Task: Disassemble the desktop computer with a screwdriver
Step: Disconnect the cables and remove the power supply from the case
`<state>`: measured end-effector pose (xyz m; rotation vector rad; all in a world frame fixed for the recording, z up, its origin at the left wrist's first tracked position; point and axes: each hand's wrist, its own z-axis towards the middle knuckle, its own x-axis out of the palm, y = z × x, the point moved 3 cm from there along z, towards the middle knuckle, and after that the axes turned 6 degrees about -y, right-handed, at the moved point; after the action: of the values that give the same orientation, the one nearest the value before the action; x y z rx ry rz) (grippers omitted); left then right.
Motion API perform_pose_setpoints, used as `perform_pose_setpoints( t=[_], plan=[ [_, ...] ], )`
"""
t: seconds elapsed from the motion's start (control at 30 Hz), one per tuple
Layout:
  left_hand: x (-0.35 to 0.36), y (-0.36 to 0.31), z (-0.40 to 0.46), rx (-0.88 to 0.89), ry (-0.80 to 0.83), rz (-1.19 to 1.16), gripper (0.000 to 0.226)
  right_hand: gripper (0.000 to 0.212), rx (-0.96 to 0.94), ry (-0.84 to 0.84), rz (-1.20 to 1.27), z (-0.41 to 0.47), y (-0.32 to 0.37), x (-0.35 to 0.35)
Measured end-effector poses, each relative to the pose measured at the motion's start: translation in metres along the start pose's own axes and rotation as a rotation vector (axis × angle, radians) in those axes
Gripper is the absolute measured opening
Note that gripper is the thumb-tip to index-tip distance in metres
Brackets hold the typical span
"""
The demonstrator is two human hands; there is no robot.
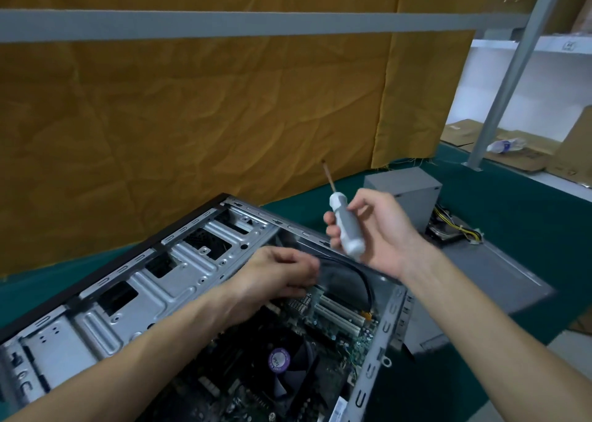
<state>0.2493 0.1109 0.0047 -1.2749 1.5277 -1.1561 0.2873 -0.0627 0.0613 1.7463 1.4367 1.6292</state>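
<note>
The right hand (374,229) curls its fingers and thumb round the grey-and-white handle of a screwdriver (346,226), holding it above the open computer case (134,280) with the thin shaft pointing up and away to the left. The left hand (282,274) reaches down inside the case with fingers bent together, seemingly pinching something at the top edge of the motherboard (339,322); motion blur hides what, if anything, sits between the fingertips. The case lies on its side with its panel off, showing the silver drive bays on the left, a black fan (288,370) with a purple round label near the lower middle, white expansion slots, and a black cable (349,267) arcing just beyond the left hand. It rests on a green table cover (512,216). Just beyond the right hand stands a grey power supply box (407,187) with yellow and black wires trailing beside it, next to a flat grey panel (493,271). An ochre cloth (192,117) hangs behind.
</note>
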Motion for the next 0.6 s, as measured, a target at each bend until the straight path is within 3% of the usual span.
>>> perform_pose_setpoints(
  t=[0.07, 0.17, 0.3, 0.47, 0.6],
  plan=[
    [0.005, -0.006, -0.006, -0.151, 0.077, -0.400, 0.005, 0.024, -0.160, -0.043, -0.236, 0.003, -0.009, 0.003],
    [0.001, -0.013, -0.008, -0.260, 0.057, -0.697, 0.010, 0.014, -0.411, -0.051, -0.497, 0.002, -0.022, 0.008],
    [0.000, -0.012, -0.009, -0.314, 0.035, -0.719, 0.010, 0.010, -0.666, -0.002, -0.706, -0.003, -0.030, 0.013],
    [-0.002, -0.012, -0.009, -0.357, 0.080, -0.754, 0.016, 0.006, -0.756, -0.129, -0.777, -0.002, -0.027, 0.008],
    [-0.004, -0.012, -0.010, -0.359, 0.110, -0.748, 0.025, 0.003, -0.780, -0.085, -0.793, -0.005, -0.025, 0.009]
  ],
)
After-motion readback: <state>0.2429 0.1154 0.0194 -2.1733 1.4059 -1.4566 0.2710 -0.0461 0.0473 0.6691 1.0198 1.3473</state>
